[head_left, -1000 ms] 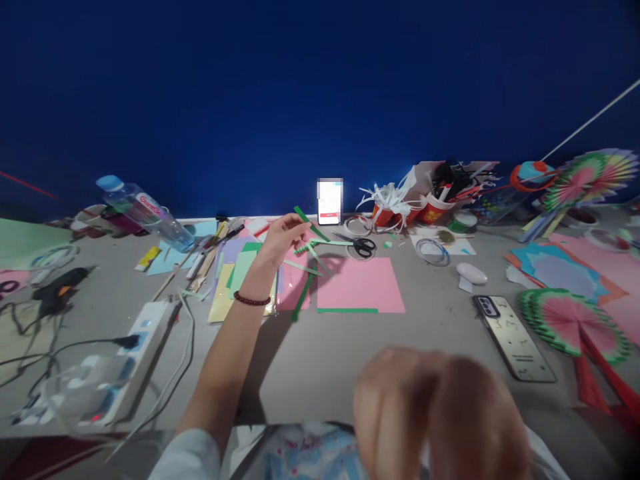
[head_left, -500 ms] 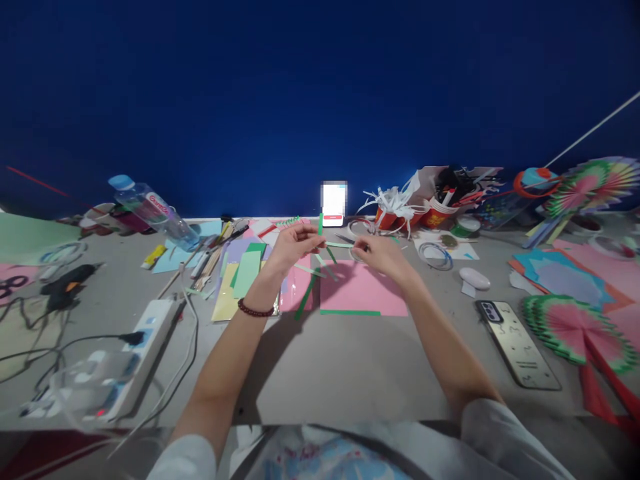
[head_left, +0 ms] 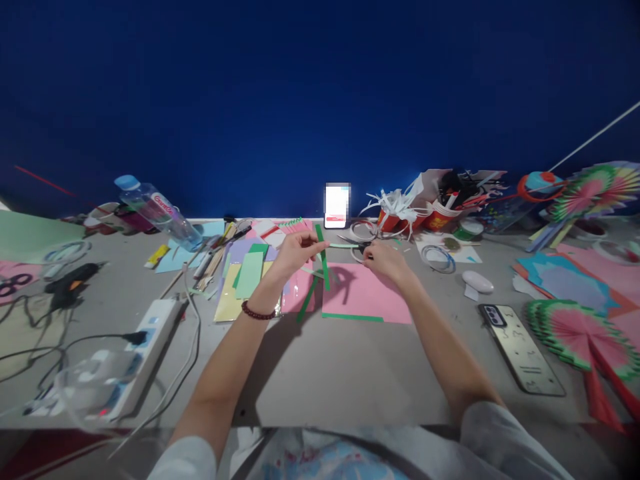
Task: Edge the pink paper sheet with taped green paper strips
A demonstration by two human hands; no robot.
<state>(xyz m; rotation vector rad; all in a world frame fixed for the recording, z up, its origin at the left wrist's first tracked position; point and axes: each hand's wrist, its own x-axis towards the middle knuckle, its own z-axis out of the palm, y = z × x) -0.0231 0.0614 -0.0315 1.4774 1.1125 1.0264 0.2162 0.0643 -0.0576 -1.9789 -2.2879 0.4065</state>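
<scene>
My left hand [head_left: 299, 252] pinches a dark green paper strip [head_left: 327, 270], which hangs nearly upright from the fingertips. Between my hands stretches a thin pale strip [head_left: 343, 246]; its far end meets the curled fingers of my right hand [head_left: 385, 259], closed on it. A pair of scissors [head_left: 347, 239] lies just behind, its dark handles partly hidden by that hand. Below both hands lies a pink paper sheet [head_left: 373, 293] with a green strip along its near edge. Another dark green strip [head_left: 307, 301] rests slanted to its left.
Left stand a stack of coloured papers [head_left: 249, 275], a tilted bottle [head_left: 159, 212] and a power strip [head_left: 145, 360] with cables. At the back are a lit phone [head_left: 336, 205] and red cups [head_left: 387, 219]. Right lie a patterned phone [head_left: 523, 350] and a folded paper fan [head_left: 585, 330].
The dark green strip in my left hand now hangs further down, straighter and more in view. My right hand has shifted slightly right, with the pale strip still between the hands.
</scene>
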